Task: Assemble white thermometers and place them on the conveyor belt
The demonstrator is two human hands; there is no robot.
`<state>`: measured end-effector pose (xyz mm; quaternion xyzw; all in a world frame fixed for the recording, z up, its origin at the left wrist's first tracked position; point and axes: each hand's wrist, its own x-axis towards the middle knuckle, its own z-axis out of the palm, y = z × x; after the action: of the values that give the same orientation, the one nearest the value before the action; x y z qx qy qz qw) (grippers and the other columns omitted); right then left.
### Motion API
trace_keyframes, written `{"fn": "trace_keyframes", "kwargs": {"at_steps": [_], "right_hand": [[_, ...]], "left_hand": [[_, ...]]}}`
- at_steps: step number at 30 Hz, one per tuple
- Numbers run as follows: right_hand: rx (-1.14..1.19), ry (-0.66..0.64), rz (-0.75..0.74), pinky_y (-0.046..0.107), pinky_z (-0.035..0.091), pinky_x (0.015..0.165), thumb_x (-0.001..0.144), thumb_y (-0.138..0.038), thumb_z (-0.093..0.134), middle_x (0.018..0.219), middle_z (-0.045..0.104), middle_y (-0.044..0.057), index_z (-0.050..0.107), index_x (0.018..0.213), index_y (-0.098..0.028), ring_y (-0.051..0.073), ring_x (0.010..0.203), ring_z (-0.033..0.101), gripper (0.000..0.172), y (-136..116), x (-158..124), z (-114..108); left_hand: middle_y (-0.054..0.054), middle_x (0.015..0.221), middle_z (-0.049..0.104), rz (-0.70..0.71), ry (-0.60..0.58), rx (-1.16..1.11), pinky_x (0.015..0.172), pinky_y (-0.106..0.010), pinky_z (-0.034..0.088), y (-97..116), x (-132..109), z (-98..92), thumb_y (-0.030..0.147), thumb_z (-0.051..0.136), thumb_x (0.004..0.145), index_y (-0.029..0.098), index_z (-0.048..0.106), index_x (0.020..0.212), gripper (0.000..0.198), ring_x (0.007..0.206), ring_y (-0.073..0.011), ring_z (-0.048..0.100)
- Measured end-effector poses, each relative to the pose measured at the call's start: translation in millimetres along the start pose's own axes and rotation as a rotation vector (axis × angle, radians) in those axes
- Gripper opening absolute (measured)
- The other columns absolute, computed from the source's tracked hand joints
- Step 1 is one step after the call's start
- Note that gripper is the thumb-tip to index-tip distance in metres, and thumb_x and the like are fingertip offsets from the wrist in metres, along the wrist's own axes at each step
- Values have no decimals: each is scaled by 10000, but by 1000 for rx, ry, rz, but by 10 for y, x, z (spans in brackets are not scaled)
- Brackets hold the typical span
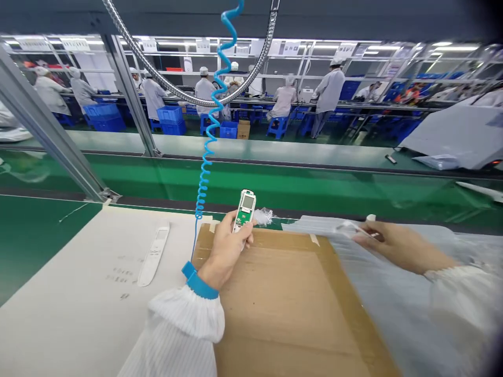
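Observation:
My left hand (227, 246) is closed around a slim white device (244, 209) with a small screen and a green circuit board showing. It holds the device upright over the far edge of a brown cardboard sheet (286, 303). A blue wrist strap (198, 283) circles that wrist, and its blue coiled cord (210, 131) rises upward. My right hand (387, 242) pinches a thin white strip-like part (349, 228) above a pile of clear plastic film (393, 303). A long white cover piece (154, 254) lies flat on the white mat (78, 293) to the left.
A green conveyor belt (275, 188) runs across behind the bench. A crumpled bit of clear wrap (263, 215) lies at the cardboard's far edge. A flexible metal hose (157, 73) hangs overhead. Several workers in white stand at a far line with blue crates (171, 118).

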<state>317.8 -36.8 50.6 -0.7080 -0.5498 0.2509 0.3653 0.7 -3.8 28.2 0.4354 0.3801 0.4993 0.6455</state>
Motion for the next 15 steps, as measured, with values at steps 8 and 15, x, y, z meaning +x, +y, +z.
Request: {"fn": "trace_keyframes", "kwargs": {"at_steps": [8, 15], "right_hand": [[921, -211, 12, 495, 555, 1017, 821, -313, 769, 1360, 701, 62, 530, 1362, -371, 278, 1235, 677, 594, -664, -337, 1278], [1150, -342, -28, 457, 478, 1129, 901, -406, 769, 1404, 689, 58, 586, 1299, -323, 231, 1273, 649, 446, -655, -356, 1472]], "left_hand": [[-34, 982, 669, 55, -5, 271, 695, -247, 455, -75, -32, -11, 461, 798, 818, 169, 615, 1174, 495, 795, -121, 589], [22, 755, 543, -205, 32, 217, 507, -220, 287, -37, -20, 17, 500, 770, 820, 172, 616, 975, 395, 574, -79, 427]]}}
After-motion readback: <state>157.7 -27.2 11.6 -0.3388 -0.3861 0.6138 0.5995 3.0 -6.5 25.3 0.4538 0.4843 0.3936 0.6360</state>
